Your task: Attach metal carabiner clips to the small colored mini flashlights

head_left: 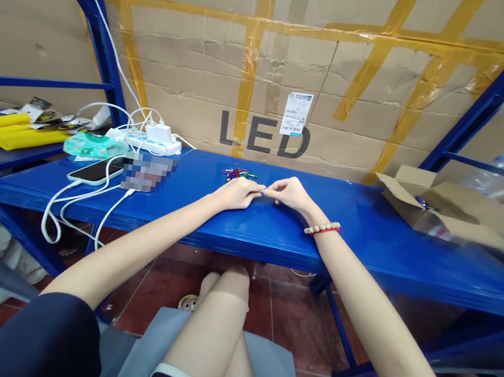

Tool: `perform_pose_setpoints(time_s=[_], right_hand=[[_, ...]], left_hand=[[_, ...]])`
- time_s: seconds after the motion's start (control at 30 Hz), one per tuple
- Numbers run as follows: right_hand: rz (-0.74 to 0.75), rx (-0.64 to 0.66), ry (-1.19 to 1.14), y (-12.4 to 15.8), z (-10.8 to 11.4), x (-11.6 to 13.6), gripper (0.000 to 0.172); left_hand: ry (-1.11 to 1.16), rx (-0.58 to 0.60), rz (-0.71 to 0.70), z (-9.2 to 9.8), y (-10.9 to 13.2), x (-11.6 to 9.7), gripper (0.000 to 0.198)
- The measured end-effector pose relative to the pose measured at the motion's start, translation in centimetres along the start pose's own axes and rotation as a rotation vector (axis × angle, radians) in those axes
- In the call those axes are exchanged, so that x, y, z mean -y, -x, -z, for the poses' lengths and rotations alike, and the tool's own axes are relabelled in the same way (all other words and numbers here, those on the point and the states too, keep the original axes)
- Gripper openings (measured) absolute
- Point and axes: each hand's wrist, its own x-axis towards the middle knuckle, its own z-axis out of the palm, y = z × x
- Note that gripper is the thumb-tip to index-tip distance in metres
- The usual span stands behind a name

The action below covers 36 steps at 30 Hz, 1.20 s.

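Fingerwork seems underway: left hand [236, 194] and right hand [292, 194] pinch a tiny piece [262, 192] over the desk [268, 230]; the next move likely needs steadiness.

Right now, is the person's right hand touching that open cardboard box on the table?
Apart. The head view shows it plainly: a wide stretch of blue table shows between the right hand and the cardboard box.

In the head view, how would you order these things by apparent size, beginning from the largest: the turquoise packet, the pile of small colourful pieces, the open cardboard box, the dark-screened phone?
1. Open cardboard box
2. Turquoise packet and dark-screened phone: too alike to rank
3. Pile of small colourful pieces
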Motion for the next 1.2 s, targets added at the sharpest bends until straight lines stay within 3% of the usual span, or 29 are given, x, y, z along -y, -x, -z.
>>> perform_pose_setpoints(time_s=[0.27, 0.53, 0.73, 0.9, 1.2], right_hand=[[-0.154, 0.042, -0.077, -0.1, 0.1, -0.4, 0.046], [-0.208, 0.043, -0.068, 0.0, 0.0, 0.4, 0.048], [-0.092, -0.064, -0.105, -0.4, -0.2, 0.2, 0.053], [0.046, -0.079, -0.171, -1.1, -0.3, -0.4, 0.053], [0.141, -0.119, -0.192, -1.4, -0.3, -0.9, 0.047]], left_hand=[[-0.025, -0.071, -0.016, -0.4, -0.1, 0.6, 0.029], [-0.01, -0.017, 0.075, -0.3, -0.4, 0.1, 0.027], [0.079, -0.041, 0.178, -0.4, -0.7, 0.1, 0.026], [0.142, -0.072, 0.226, -0.4, -0.8, 0.4, 0.027], [0.134, -0.063, 0.239, -0.5, -0.7, 0.5, 0.026]])
